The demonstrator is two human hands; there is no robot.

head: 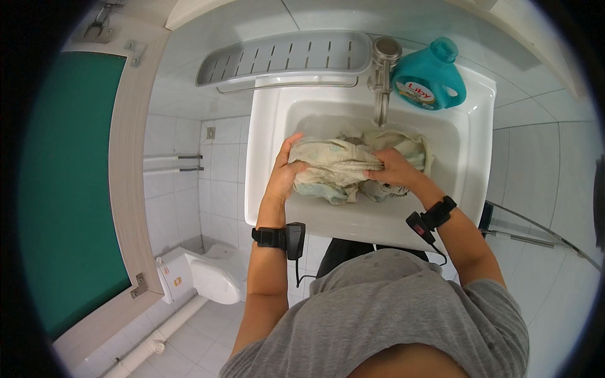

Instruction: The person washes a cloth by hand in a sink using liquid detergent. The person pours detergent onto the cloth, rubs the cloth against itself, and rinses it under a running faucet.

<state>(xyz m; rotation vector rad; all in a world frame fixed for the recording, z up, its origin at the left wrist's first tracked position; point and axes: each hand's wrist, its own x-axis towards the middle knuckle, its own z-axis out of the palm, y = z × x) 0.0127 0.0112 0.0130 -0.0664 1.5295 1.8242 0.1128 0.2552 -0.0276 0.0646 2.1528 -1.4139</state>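
Note:
A wet, cream-coloured cloth (331, 158) with pale green patches is bunched up over the basin of a white sink (264, 208). At its left end my left hand (286, 172) grips it, thumb on top. My right hand (394, 167) pinches a fold of the same cloth near its middle. More of the fabric lies in the basin behind and under my right hand, with a dark fringed part showing. Whether it is all one piece I cannot tell. The metal faucet (381, 94) stands behind the cloth, its spout pointing into the basin.
A teal Liby detergent bottle (427, 78) stands on the sink's back right corner. Left of the faucet is a grey slotted shelf (288, 54) with a metal rail (302, 86) below it. A white toilet (215, 281) is at the lower left, and a glass panel's edge (534, 227) runs at the right.

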